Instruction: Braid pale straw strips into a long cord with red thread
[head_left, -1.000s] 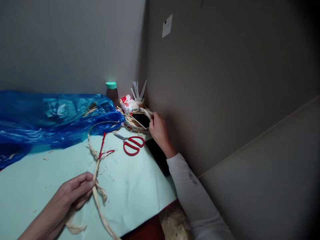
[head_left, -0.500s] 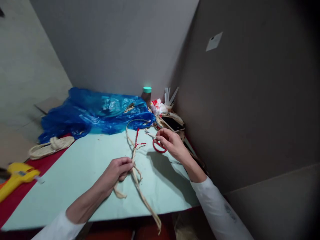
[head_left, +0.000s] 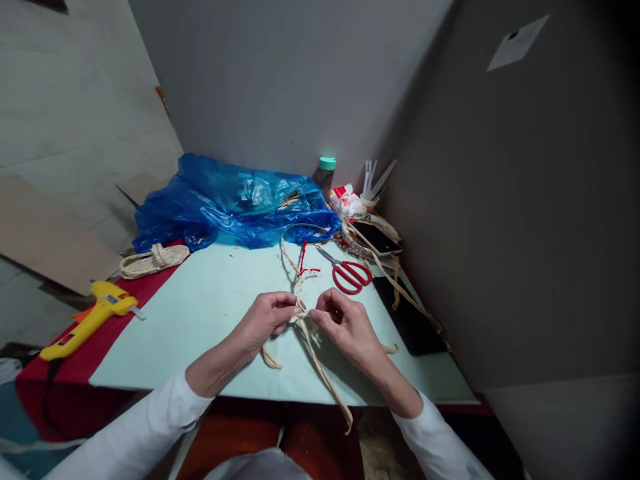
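My left hand [head_left: 265, 317] pinches a pale, twisted raffia cord [head_left: 320, 367] over the middle of the table. Close beside it, my right hand [head_left: 347, 323] has thumb and forefinger pinched on a raffia strand at the same spot. Loose tails hang below both hands, one curling at the front left. Above the fingers the cord runs up into a braided loop [head_left: 283, 247], with a fuzzy red piece [head_left: 303, 257] sticking out near its base. Red-handled scissors [head_left: 353, 277] lie just beyond my right hand.
A blue plastic bag [head_left: 225, 200] covers the back of the table. At left are a woven straw sole [head_left: 155, 260] and a yellow glue gun [head_left: 95, 317]. A phone [head_left: 377, 238], raffia strips and a dark flat panel [head_left: 407, 317] lie at right, near the wall.
My right hand has come down from beside the scissors to meet my left hand at the cord. The scissors now show fully. The camera view has shifted.
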Motion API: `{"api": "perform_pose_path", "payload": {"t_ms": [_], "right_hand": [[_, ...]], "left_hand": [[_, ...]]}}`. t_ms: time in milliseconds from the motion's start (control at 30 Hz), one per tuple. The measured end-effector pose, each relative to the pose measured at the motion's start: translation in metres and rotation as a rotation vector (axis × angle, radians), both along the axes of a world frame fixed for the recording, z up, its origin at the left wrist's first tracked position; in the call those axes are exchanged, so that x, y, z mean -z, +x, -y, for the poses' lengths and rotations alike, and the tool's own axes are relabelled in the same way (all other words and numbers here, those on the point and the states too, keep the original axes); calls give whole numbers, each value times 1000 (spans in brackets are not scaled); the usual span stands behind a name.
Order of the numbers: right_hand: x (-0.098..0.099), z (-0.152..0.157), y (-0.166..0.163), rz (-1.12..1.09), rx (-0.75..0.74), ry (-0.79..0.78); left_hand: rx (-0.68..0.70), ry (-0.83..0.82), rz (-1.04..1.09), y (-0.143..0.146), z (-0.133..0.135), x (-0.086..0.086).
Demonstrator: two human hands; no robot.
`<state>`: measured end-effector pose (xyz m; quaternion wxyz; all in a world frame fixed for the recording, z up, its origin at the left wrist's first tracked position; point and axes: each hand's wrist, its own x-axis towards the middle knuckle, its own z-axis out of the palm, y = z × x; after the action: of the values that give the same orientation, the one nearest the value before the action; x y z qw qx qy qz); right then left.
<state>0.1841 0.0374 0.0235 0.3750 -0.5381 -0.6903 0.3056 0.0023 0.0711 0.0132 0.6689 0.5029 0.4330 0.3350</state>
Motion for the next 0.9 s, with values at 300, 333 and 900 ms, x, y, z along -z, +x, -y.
{"api": "perform_pose_path", "payload": {"t_ms": [300, 333, 900], "right_hand": [[-8, 10, 0, 83, 99, 35], [-9, 11, 0, 49, 121, 41], [3, 12, -20, 320, 132, -111]], "left_hand": [[-32, -17, -2, 0, 1, -3], [-34, -23, -3, 0, 1, -4], [-51, -11, 9, 1, 0, -1]]}}
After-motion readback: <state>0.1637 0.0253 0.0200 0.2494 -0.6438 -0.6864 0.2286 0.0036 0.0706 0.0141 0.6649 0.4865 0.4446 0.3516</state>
